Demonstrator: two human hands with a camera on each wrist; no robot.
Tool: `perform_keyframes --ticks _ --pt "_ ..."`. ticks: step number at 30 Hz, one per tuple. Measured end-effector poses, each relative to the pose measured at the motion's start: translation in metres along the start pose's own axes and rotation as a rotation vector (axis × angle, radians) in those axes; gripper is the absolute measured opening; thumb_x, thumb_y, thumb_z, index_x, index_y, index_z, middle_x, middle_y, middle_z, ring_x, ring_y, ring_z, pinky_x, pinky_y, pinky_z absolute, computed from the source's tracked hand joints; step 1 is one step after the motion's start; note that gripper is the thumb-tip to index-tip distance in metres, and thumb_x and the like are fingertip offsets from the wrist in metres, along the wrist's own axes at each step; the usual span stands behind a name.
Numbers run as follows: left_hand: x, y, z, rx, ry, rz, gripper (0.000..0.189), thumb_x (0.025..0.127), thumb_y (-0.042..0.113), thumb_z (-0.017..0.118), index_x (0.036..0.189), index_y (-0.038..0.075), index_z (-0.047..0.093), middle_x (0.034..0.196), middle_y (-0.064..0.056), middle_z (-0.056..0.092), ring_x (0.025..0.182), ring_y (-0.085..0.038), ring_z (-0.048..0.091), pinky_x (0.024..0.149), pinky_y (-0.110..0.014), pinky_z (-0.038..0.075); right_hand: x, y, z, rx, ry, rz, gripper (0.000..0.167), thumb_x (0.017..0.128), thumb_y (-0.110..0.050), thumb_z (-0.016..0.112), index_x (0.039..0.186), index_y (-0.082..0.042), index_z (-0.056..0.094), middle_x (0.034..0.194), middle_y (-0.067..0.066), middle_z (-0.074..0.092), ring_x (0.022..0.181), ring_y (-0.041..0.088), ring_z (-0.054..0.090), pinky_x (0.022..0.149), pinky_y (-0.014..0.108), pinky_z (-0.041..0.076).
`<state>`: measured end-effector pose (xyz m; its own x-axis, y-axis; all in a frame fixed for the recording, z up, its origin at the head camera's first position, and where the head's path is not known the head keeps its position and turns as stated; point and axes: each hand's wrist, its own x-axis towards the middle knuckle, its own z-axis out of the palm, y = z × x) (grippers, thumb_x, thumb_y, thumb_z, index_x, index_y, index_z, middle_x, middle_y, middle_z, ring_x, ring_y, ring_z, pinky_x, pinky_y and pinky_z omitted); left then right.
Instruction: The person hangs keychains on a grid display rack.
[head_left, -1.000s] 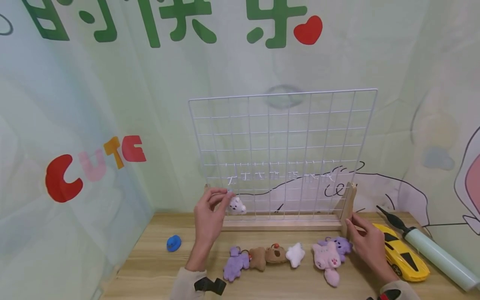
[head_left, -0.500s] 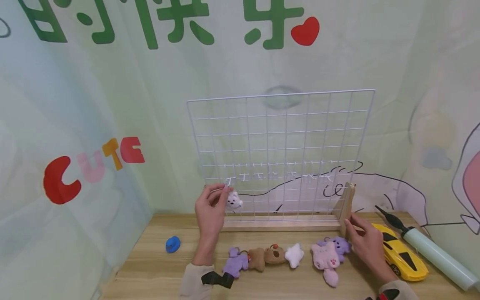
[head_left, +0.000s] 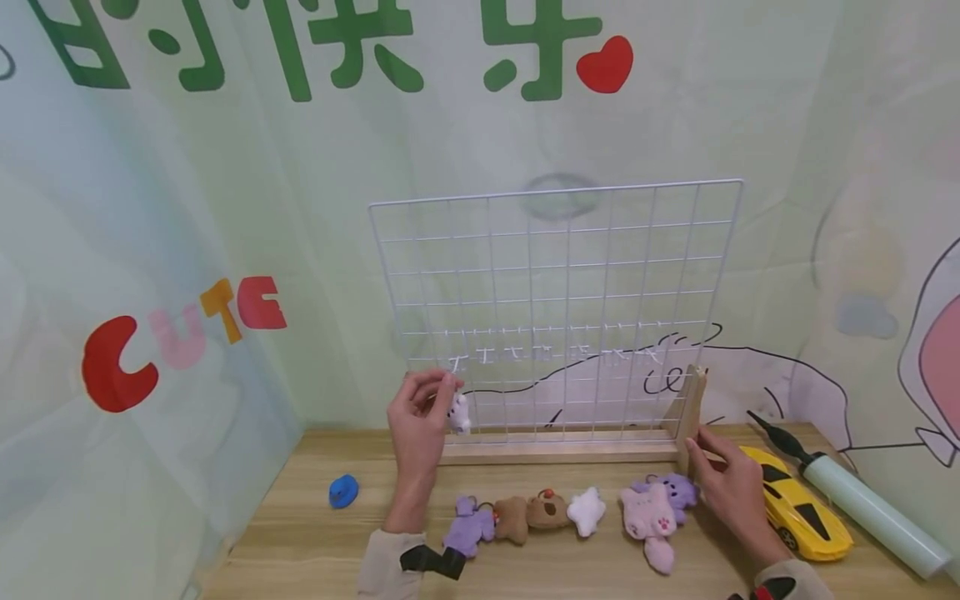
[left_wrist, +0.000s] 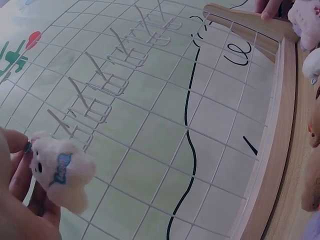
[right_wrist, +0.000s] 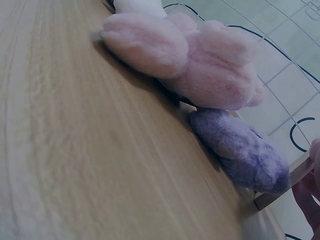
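My left hand (head_left: pixel 420 425) pinches a small white plush keychain (left_wrist: pixel 65 172) by the metal clasp at its top. The plush has a dark nose and a blue patch, and hangs in front of the white wire grid (head_left: pixel 555 192). Just above those fingertips is the leftmost of several white hooks (head_left: pixel 458 364) fixed in a row across the grid. Whether the clasp touches that hook, I cannot tell. On the other side, my right hand (head_left: pixel 729 482) holds the right upright of the wooden stand (head_left: pixel 562 452) between thumb and fingers; the right wrist view catches only its edge.
In front of the stand lie a purple plush (head_left: pixel 469 527), brown plushes (head_left: pixel 512 520), a white star-shaped plush (head_left: pixel 587 511), and a pink plush (head_left: pixel 648 510) against another purple one (right_wrist: pixel 245 152). A blue toy (head_left: pixel 343 492) is left; a yellow toy car (head_left: pixel 802 508) and a pump (head_left: pixel 873 512) are right.
My left hand has risen slightly toward the leftmost hook, and the white plush has turned and swung closer to the fingers. My right hand keeps its hold on the stand.
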<state>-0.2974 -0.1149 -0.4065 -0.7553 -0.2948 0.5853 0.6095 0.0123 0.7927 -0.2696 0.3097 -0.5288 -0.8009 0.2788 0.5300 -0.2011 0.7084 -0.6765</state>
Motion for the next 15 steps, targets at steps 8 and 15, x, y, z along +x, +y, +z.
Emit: perform_keyframes --ticks 8,15 --pt "-0.0008 -0.0056 0.0013 0.013 -0.001 -0.020 0.015 0.102 0.013 0.077 0.109 0.001 0.074 0.096 -0.020 0.081 0.091 -0.015 0.079 0.081 -0.020 0.062 0.0005 0.0006 0.0008 0.003 0.003 -0.008 0.044 0.107 -0.020 0.071 0.146 -0.001 0.065 0.137 0.028 0.072 0.116 0.047 0.073 0.086 0.053 0.063" --pt "-0.0007 -0.0101 0.0009 0.078 0.004 -0.106 0.016 0.101 0.012 0.078 0.113 0.003 0.075 0.104 -0.018 0.083 0.095 -0.011 0.080 0.083 -0.017 0.062 0.0005 0.0033 0.0004 0.002 -0.006 -0.004 0.045 0.106 -0.022 0.072 0.146 -0.002 0.065 0.137 0.027 0.072 0.116 0.046 0.073 0.084 0.049 0.064"
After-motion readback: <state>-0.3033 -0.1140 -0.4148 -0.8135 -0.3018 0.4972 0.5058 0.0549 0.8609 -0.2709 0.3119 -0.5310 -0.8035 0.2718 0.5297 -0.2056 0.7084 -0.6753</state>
